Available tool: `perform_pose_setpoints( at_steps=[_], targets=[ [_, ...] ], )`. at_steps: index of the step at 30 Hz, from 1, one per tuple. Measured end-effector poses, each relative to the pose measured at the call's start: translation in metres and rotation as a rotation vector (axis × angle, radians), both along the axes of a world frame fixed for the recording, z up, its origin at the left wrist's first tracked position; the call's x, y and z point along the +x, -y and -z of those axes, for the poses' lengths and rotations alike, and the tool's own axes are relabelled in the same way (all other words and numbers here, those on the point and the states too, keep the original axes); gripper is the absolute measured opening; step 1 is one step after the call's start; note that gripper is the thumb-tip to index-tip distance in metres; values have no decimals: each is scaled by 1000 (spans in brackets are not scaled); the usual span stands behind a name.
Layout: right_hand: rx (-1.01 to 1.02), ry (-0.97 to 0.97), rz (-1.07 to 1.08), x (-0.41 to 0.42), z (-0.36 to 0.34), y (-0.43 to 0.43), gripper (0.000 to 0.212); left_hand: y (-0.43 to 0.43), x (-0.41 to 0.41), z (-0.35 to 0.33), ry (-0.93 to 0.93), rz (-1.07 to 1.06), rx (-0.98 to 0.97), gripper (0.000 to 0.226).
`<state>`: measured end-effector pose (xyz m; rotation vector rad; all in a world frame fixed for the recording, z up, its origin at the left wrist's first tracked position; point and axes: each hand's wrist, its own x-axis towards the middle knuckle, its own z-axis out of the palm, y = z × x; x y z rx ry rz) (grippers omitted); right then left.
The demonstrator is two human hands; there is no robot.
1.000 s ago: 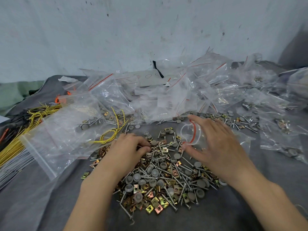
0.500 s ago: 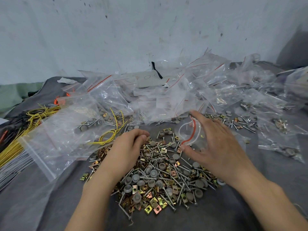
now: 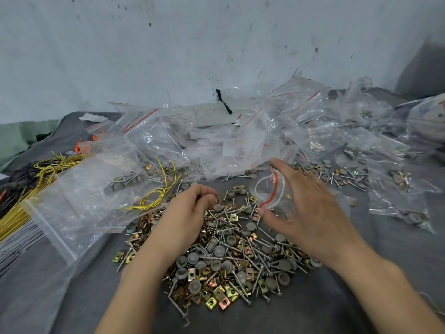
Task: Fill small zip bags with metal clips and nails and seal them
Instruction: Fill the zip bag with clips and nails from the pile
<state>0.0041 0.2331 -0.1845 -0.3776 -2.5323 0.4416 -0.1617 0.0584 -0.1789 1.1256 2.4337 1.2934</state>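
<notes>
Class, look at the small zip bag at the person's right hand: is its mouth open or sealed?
Open. The red-striped rim of the small zip bag gapes in a loop, held apart by the right hand.

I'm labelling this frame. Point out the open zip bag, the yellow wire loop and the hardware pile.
open zip bag (image 3: 265, 189), head view: clear film beside its red strip.
yellow wire loop (image 3: 154, 198), head view: the loop's bend.
hardware pile (image 3: 231, 259), head view: the pile's middle.
</notes>
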Motion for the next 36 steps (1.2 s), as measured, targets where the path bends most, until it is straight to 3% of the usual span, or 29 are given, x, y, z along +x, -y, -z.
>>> perform_pose_setpoints(
  at_steps=[2, 7, 9, 12, 16, 22, 30, 36],
  targets=[
    [-6, -51, -33, -2, 0, 3, 78, -2, 6, -5, 6, 33, 61, 19],
    [78, -79, -46, -9, -3, 14, 28, -9, 22, -11, 29, 99, 153, 19],
    [80, -69, -24, -12, -3, 20, 18, -12, 27, -10, 53, 126, 184, 19],
    [33, -79, -4, -14, -4, 24, 19, -16, 30, -9, 65, 149, 221, 17],
    [-116, -51, 2, -15, -6, 24, 37, -19, 33, -8, 40, 154, 259, 19],
    [-256, -90, -11, -17, -7, 22, 36, -19, 35, -6, -41, 175, 287, 21],
    [-248, -76, -7, -16, -8, 23, 28, -20, 40, -9, 1, 197, 290, 22],
    [-238, -104, 37, -16, -10, 27, 28, -22, 44, -9, -79, 174, 293, 22]
  ],
)
